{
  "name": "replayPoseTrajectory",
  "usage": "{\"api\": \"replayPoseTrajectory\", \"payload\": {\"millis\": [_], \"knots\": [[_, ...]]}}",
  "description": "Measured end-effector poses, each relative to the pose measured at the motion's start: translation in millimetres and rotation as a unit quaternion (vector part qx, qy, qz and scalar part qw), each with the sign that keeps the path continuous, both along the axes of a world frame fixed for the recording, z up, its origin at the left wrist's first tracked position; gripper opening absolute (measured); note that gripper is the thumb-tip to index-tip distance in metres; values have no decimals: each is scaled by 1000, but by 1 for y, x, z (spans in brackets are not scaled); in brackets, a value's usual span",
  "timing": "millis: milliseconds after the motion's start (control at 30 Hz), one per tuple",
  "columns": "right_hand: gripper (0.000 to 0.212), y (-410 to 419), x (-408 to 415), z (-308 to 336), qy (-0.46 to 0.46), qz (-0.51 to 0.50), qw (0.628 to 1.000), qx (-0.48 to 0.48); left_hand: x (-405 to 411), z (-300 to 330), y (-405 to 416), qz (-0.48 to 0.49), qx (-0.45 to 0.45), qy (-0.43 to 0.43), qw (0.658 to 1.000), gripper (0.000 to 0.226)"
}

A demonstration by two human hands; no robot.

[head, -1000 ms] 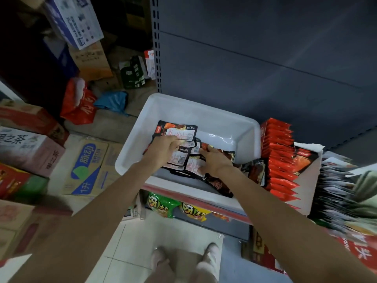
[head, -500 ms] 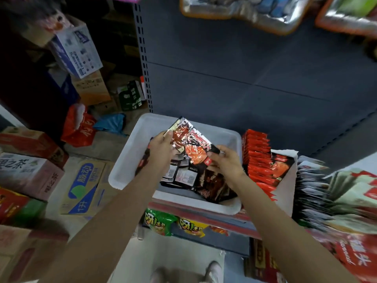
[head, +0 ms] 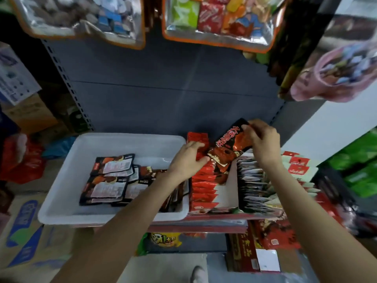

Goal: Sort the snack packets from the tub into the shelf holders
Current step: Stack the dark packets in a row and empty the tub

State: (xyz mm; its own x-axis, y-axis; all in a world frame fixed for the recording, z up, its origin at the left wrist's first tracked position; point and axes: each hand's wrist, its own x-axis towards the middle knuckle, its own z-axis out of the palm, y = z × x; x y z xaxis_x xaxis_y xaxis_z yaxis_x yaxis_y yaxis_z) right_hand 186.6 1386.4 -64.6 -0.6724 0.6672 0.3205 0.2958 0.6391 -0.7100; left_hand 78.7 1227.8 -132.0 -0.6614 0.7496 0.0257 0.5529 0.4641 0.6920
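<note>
A white tub (head: pixel 65 178) sits on the shelf with several dark snack packets (head: pixel 108 180) lying face down in it. Both hands hold a small stack of black and red packets (head: pixel 228 146) above the shelf holders. My right hand (head: pixel 262 142) pinches the stack's top end. My left hand (head: pixel 188 160) grips its lower end, over the holder of red packets (head: pixel 202 180). To the right of that stands a holder of dark upright packets (head: pixel 255 188), just under the held stack.
A grey shelf back panel (head: pixel 163 88) rises behind. Large snack bags (head: pixel 216 19) hang overhead. More packets (head: pixel 297 166) fill the shelf at right. Cardboard boxes (head: pixel 24 231) lie on the floor at left, and lower-shelf goods (head: pixel 265 242) sit beneath.
Both hands lifted a stack of packets out of the tub and carried it right, over the shelf holders. The camera view tilted up and right.
</note>
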Motion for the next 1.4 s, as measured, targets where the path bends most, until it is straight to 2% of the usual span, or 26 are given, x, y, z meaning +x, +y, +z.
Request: {"api": "replayPoseTrajectory", "payload": {"millis": [100,167,300,600,733,933,1133,1267,1400], "knots": [[21,14,5,3,-38,5,995,95,7,-3,8,-106,-117,50,986,101],[22,18,3,-1,-79,20,987,137,5,-10,9,-141,-181,85,970,116],[22,18,-8,-16,-117,72,979,153,1,-16,9,-162,-211,113,957,120],[18,11,-20,-22,-61,130,980,135,2,-16,8,-175,-220,97,955,121],[18,9,-23,-23,-60,139,980,129,1,-17,6,-176,-208,89,958,118],[21,10,-19,-54,-248,157,952,83,2,-17,5,-173,-203,85,960,117],[27,-2,-23,-76,-338,130,926,110,3,-15,5,-156,-179,82,968,112],[23,-5,-24,-78,-303,115,938,126,2,-10,-2,-116,-111,49,986,91],[18,-12,-23,-68,-169,106,975,95,-9,-17,-27,-13,2,45,999,49]]}}
